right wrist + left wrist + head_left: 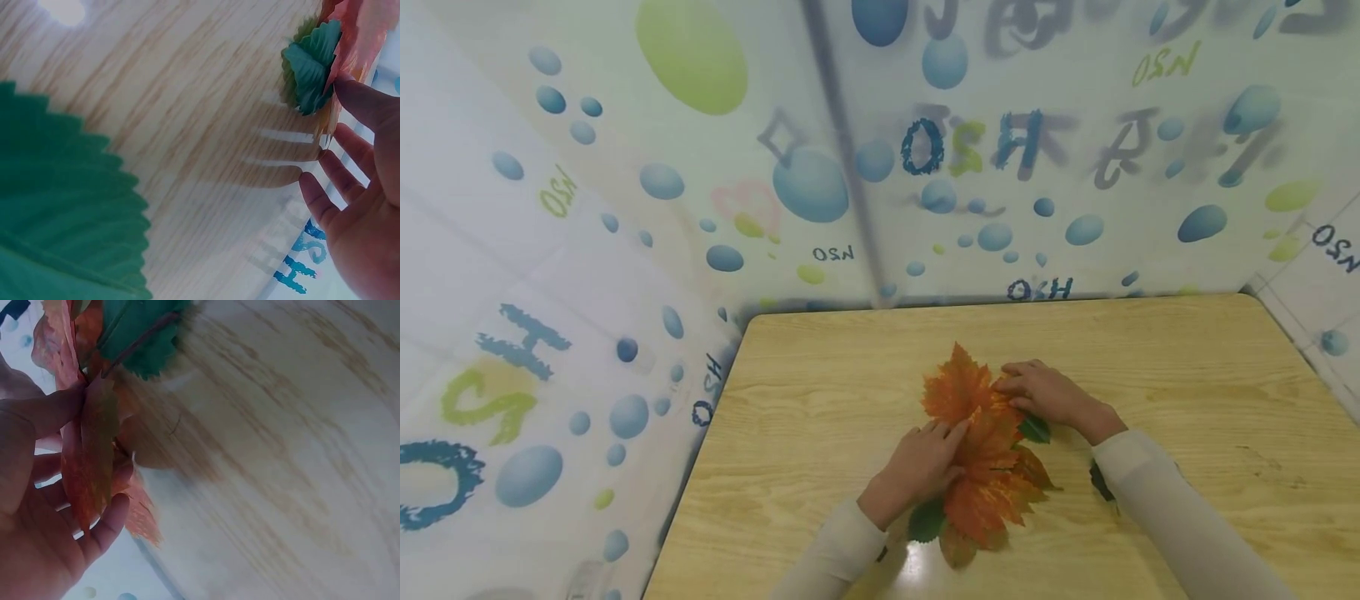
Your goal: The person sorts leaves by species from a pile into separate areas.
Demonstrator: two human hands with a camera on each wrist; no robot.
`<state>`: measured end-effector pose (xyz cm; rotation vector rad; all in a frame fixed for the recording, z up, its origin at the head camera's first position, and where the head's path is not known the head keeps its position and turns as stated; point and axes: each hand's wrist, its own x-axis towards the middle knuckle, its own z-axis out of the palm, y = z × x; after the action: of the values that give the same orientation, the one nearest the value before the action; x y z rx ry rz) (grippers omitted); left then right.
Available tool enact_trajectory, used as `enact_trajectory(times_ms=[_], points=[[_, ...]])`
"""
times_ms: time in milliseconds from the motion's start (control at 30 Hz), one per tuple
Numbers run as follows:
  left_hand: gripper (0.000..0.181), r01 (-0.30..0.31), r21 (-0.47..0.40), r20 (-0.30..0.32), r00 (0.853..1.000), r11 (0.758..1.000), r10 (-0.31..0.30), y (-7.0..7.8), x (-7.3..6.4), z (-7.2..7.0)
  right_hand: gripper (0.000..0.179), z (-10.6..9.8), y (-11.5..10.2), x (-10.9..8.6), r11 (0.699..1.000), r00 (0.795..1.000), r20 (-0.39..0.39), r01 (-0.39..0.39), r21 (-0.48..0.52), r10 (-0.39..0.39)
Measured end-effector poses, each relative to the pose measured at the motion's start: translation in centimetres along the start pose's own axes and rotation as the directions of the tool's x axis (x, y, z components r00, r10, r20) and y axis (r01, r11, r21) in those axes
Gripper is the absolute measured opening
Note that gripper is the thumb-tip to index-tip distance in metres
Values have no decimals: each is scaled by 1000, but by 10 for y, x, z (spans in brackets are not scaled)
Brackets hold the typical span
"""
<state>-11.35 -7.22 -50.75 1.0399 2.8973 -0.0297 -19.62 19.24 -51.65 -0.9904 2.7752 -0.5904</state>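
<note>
Orange-red artificial maple leaves lie overlapping mid-table, an upper leaf (pixel 953 387) and a larger lower leaf (pixel 988 479). Green leaves poke out from under them, one at the lower left (pixel 927 521) and another at the right (pixel 1036 429). My left hand (pixel 921 462) holds the left edge of the cluster; in the left wrist view its thumb and fingers close round a folded orange leaf (pixel 97 456). At the upper right edge, my right hand (pixel 1048 393) touches the leaves with spread fingers. Its thumb meets the orange leaf (pixel 359 37) beside a small green leaf (pixel 312 65).
Beneath everything is a light wood-grain table (pixel 820 367). A separate dark green leaf (pixel 1101 479) lies partly under the right sleeve, and a large green leaf (pixel 62 206) fills the right wrist view's lower left. A patterned wall (pixel 962 250) stands behind the table.
</note>
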Motion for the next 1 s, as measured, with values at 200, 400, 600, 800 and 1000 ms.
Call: enact_trajectory(times_ms=[200, 400, 600, 800, 1000], points=[[62, -22, 14, -39, 999, 1000, 23, 1, -2, -10, 32, 0, 1, 1, 1000, 1000, -4, 8, -12, -8], [59, -41, 13, -65, 997, 999, 42, 0, -4, -18, 31, -1, 0, 2, 1000, 1000, -11, 12, -22, -13], [43, -50, -24, -101, 994, 998, 47, -4, -7, -21, 30, 0, 0, 2, 1000, 1000, -15, 7, -5, -7], [29, -35, -56, -105, 994, 998, 29, -11, -8, -24, 19, 1, 2, 2, 1000, 1000, -6, 8, -2, -8], [25, -5, -165, -79, 997, 986, -8, -21, -12, -32, 26, 1, 1, 1, 1000, 1000, 8, -2, 23, 2]])
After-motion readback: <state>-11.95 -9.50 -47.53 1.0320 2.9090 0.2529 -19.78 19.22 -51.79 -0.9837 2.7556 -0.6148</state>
